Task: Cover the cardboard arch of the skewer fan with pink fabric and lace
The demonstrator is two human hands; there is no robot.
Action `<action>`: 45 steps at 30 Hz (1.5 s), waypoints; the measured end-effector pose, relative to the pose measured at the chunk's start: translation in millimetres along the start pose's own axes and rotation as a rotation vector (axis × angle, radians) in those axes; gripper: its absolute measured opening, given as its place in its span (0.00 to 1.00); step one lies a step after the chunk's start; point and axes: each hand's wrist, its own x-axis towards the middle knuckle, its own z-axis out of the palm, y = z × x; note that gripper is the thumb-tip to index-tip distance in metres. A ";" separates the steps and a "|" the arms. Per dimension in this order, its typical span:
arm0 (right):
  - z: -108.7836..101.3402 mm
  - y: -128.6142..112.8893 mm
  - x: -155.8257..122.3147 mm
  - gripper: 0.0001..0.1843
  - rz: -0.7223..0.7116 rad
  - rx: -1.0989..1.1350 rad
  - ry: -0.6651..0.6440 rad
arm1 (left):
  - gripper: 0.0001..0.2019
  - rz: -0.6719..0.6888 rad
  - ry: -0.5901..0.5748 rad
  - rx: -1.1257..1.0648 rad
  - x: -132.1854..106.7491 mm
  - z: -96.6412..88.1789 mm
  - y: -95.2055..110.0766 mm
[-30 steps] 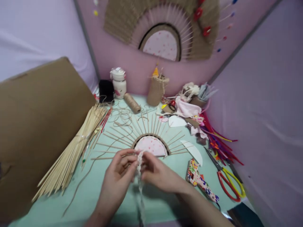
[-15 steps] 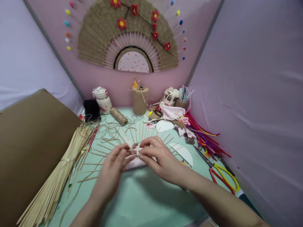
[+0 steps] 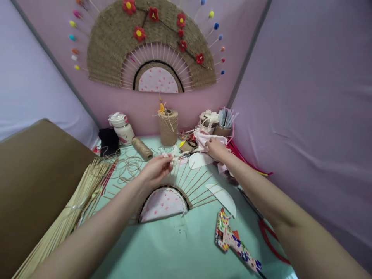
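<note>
My left hand, raised over the middle of the table, pinches some white fabric scraps with loose threads. Farther back on the right, my right hand has its fingers closed on a pale pink cloth in the pile. Below my left hand lies a half-finished fan: a half circle of pink-spotted fabric with a dark and brown rim. Thin wooden sticks spread out from that rim; my left forearm hides those on the left.
A floral glue gun lies front right, near red-handled scissors partly under my right arm. White half-circle pieces lie right of the fan. Bundled sticks and a brown board occupy the left; twine rolls and a bottle stand behind.
Both hands have left the fan's half circle, which is now uncovered. My left hand moved forward with white scraps; my right reached back and right to the pink cloth. The glue gun now shows.
</note>
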 end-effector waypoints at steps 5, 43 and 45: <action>-11.5 9.0 7.3 0.05 -0.002 0.034 0.168 | 0.08 0.040 0.037 0.098 77.5 40.3 43.4; -168.6 -217.5 16.8 0.12 -0.233 1.571 0.094 | 0.11 0.323 -0.517 0.481 -68.4 -3.8 103.3; -152.7 -223.9 15.6 0.13 -0.192 1.596 0.062 | 0.11 0.246 -0.530 0.424 -91.7 -13.1 83.5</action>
